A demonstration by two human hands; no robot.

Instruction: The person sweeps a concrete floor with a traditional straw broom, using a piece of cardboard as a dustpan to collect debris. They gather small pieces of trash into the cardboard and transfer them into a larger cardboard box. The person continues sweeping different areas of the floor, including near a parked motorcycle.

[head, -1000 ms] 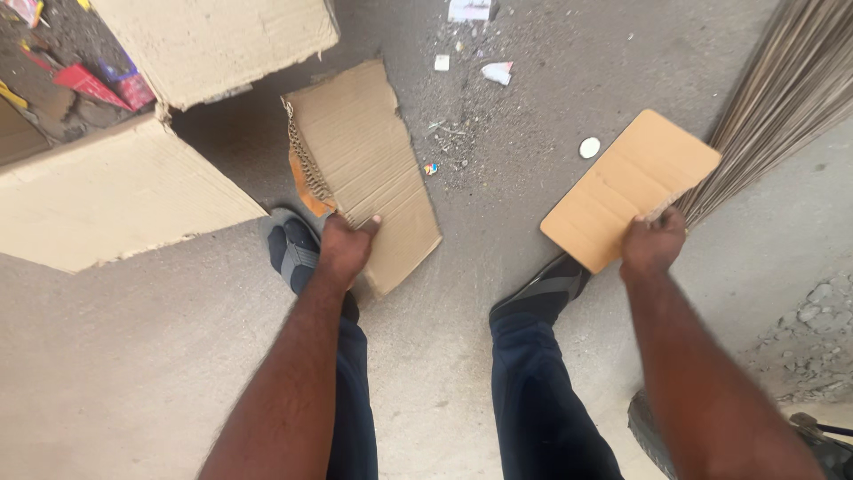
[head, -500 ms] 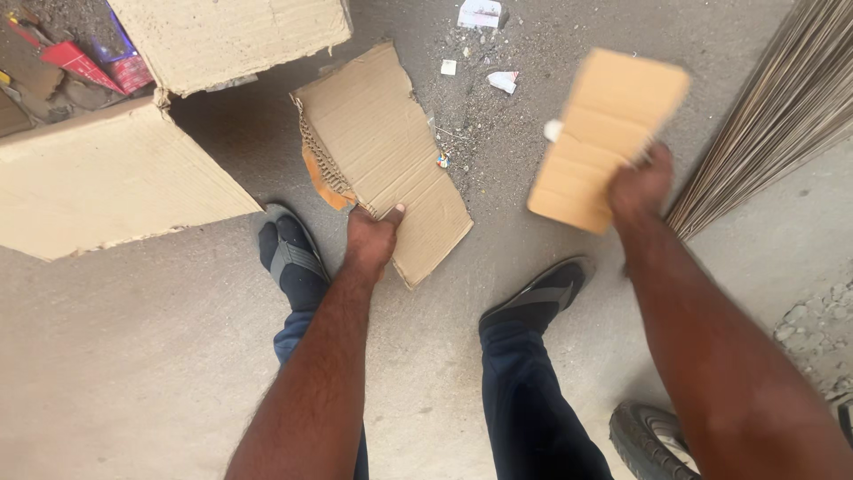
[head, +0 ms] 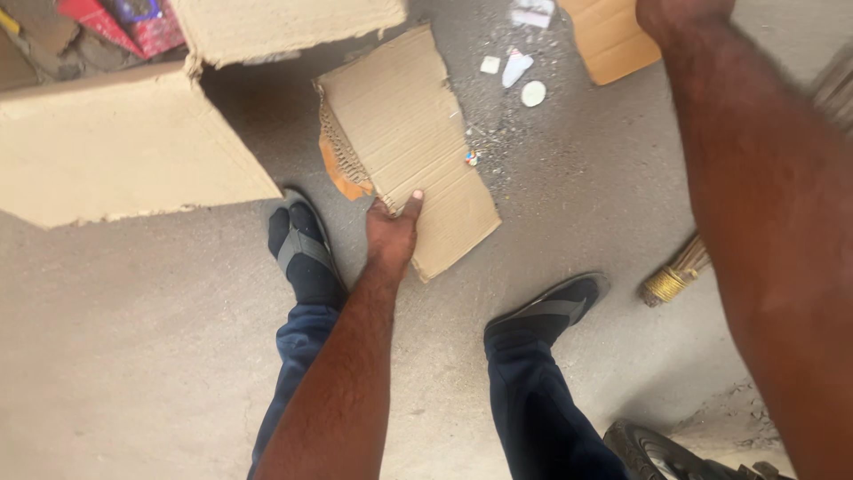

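Risk: torn cardboard sheet (head: 409, 142) held only at its near edge by L hand (head: 392, 229). Pinch is small vs. sheet size, so sheet could sag, fold or slip out; ragged corrugated edge on its left w/ orange layer showing looks weak, may tear further. Debris on concrete floor (head: 133, 356) (white scraps (head: 517, 67), small round white disc (head: 533, 93), grit) lies just beside the sheet's far right edge and could scatter if the sheet drags.

L fingers clamped on sheet's near edge, thumb on top, other fingers hidden under it. Sheet extends away from hand, up-frame, towards open cardboard box (head: 124, 151).

R hand (head: 680, 11) at top of frame, mostly cut off; smaller cardboard piece (head: 613, 36) sits right against it, looks gripped, but can't tell how the fingers close. Broom (head: 675, 276) lies near right foot.
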